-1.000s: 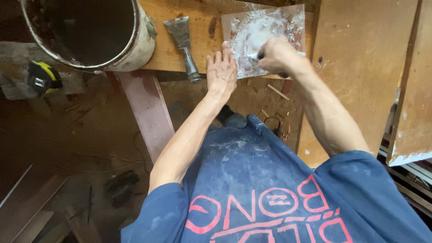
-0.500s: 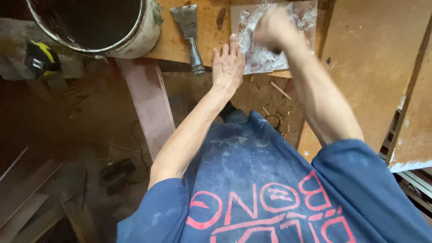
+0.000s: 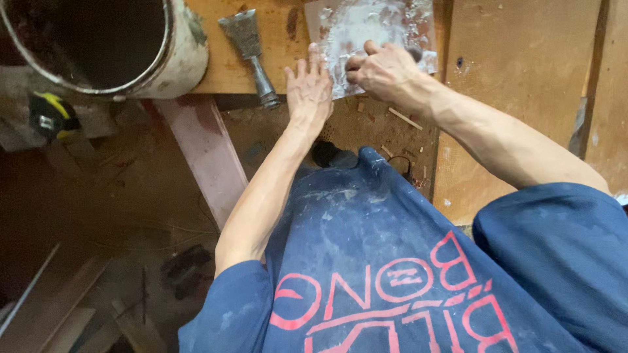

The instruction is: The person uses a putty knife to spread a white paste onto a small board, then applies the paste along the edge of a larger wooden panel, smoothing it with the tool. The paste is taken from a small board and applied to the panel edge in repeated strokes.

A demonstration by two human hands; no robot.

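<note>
- White-crusted bucket (image 3: 163, 59) sits far left on the wooden worktop (image 3: 275, 39), its dark mouth open to us, well apart from both hands.
- Below it, off the worktop's edge, a yellow-and-black tape measure (image 3: 49, 114) lies in the shadows, out of the action.
- Moving right, a metal scraper (image 3: 248, 49) lies on the worktop, blade away from the person, handle pointing back toward the near edge, just left of the left hand and not touched.
- Now the left hand (image 3: 309, 91): flat, palm down, fingers spread and pointing away from the body, pressed on the worktop's near edge with the fingertips reaching the left edge of the pale sheet (image 3: 366, 29).
- That sheet, smeared white and grey, lies flat on the worktop straight ahead of both hands, with its long side running left to right across the view.
- The right hand (image 3: 386, 68) is the nearer one: it rests on the sheet's near edge, curled into a loose fist, knuckles up. Whether it grips something small I cannot tell; the fingers hide the palm.
- Beneath the hands, wood chips and splinters (image 3: 405, 117) litter the lower surface.
- Far right, upright wooden boards (image 3: 523, 78) close off the scene.
</note>
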